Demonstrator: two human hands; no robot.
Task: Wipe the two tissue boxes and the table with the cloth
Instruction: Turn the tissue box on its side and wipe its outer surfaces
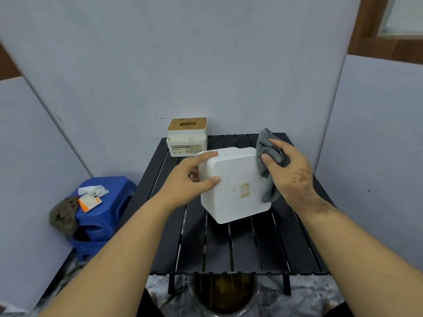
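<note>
White plastic, flecked with small specks, makes up the tissue box (pixel 235 186) that the left hand (pixel 187 181) holds tilted above the middle of the black slatted table (pixel 229 248), its flat underside turned toward the camera with a yellowish stain near the centre. The left thumb lies on that face and the fingers wrap over the box's upper left edge, so the hand is grasping it. The right hand (pixel 290 172) is clenched round a grey cloth (pixel 269 165), pressing it against the box's right edge; the cloth bunches above the fingers and hangs down past the box's lower right corner.

A second tissue box (pixel 187 137), white with a wooden slotted lid, stands upright at the table's far left corner, close to the grey wall panel (pixel 206 65). The near half of the table is bare slats, and its right edge runs close to another panel. Off the left edge sits a blue stool (pixel 107 211) carrying a crumpled tissue (pixel 92 190), an orange-and-white packet (pixel 89 202) and a brownish rag (pixel 65 215) draped over its side. Below the near edge a round container (pixel 224 294) of dark liquid shows on the floor
</note>
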